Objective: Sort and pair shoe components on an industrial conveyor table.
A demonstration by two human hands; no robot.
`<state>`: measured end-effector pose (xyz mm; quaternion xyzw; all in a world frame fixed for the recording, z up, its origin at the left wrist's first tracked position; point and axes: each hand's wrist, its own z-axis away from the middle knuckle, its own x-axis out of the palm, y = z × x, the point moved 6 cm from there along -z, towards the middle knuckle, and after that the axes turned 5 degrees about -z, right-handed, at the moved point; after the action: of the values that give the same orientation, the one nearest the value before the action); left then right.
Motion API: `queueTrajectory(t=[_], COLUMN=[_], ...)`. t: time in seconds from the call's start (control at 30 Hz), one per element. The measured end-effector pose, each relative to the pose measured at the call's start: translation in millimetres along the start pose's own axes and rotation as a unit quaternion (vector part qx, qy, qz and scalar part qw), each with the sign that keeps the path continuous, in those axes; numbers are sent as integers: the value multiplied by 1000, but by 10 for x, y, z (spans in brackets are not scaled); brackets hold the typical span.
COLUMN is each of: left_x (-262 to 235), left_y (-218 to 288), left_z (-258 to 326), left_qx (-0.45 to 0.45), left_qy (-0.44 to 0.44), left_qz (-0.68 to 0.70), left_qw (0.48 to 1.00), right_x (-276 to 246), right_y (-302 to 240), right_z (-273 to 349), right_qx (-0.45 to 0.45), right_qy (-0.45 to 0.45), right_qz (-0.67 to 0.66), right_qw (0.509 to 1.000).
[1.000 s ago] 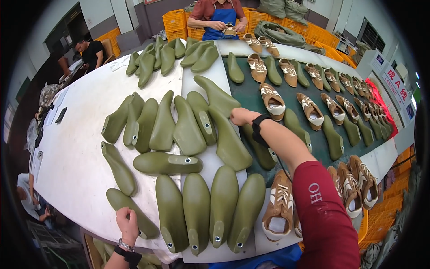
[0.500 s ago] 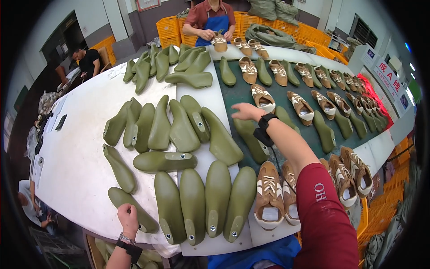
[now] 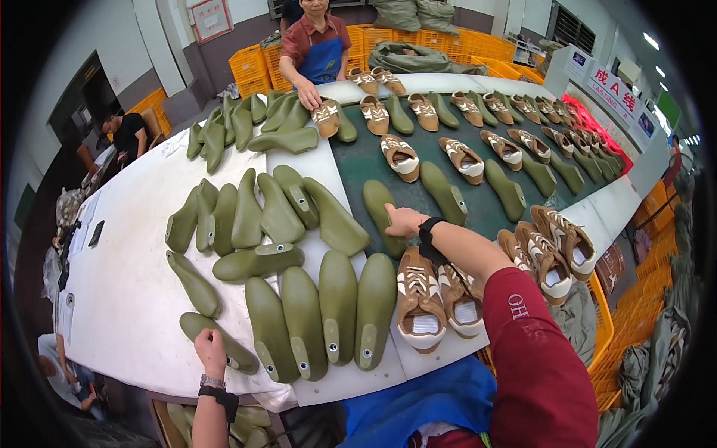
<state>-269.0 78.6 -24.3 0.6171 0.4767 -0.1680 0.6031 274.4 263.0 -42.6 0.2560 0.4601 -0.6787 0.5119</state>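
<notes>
On the near left edge of the green belt lies a green shoe last (image 3: 377, 200). My right hand (image 3: 405, 222) is closed on its right side, the thumb along its top; the other fingers are partly hidden. My left hand (image 3: 210, 351) is a fist with nothing seen in it, over another green last (image 3: 196, 324) at the table's near left. Between my hands several green lasts (image 3: 336, 299) stand in a row, toes away from me. Right of them sit brown sneakers with white stripes (image 3: 420, 302), below my right forearm.
More lasts (image 3: 246, 213) lie in groups on the white table (image 3: 127, 284). Rows of lasts and brown sneakers (image 3: 461, 158) cover the green belt (image 3: 347, 168). Across the table, a person in a blue apron (image 3: 323, 63) touches a sneaker (image 3: 326, 119). Orange crates (image 3: 250, 67) stand behind.
My right hand has come down and back onto the last at the belt's near left. My left fist stays over its last. The view has shifted, and the person opposite has moved a sneaker onto the table.
</notes>
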Motion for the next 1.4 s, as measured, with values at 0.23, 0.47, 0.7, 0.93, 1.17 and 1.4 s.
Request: queueTrajectory(t=[0.23,0.47,0.7,0.93,1.17,1.4], left_x=[16,10,-57,16,16,84], left_y=[-24,-41,-48,128,-45,392], left_z=[-18,-55,21,-26,-164,6], left_qx=[8,-4,-25,21,3,47], left_qy=[7,9,6,9,-86,-32], left_qz=[-2,-24,-40,-101,-254,-289], left_qw=[1000,1000,999,995,963,956], right_x=[153,106,-367,-58,601,954], right_y=[-134,-149,-306,33,539,566], right_z=[34,185,1115,3017,3302,3275], right_qx=[-32,-13,-223,-279,-131,-101], right_qy=[12,8,66,-82,186,304], right_qz=[-80,-103,93,45,-60,-124], right_qw=[996,995,968,956,972,939])
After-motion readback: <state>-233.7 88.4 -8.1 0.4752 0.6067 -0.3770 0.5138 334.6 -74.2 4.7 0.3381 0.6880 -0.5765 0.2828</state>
